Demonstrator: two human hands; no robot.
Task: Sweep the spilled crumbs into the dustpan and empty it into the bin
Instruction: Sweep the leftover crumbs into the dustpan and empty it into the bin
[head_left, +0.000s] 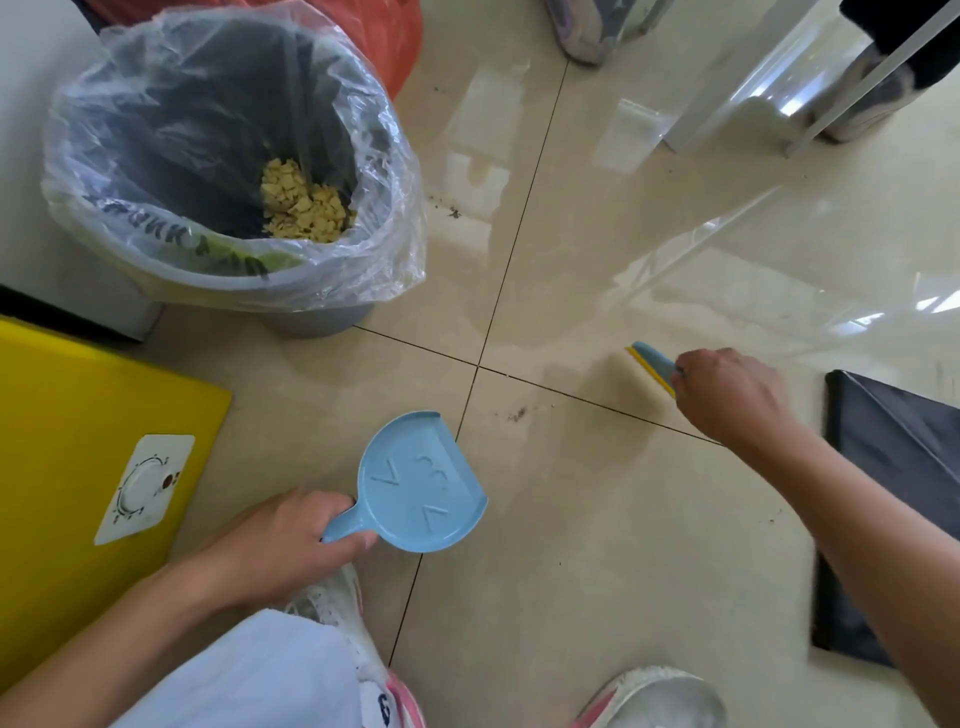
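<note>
My left hand grips the handle of a light blue dustpan, which has nothing in its pan and is held just above the tiled floor. My right hand grips a small blue and yellow brush, its pale bristles on the floor to the right of the tile joint. A few dark specks lie on the floor between brush and dustpan. The grey bin with a clear plastic liner stands at the upper left. Pale yellow crumbs lie at its bottom.
A yellow box with a white dial label lies at the left. A black bag lies at the right. White furniture legs stand at the top right. More dark specks lie beside the bin. My shoes show at the bottom.
</note>
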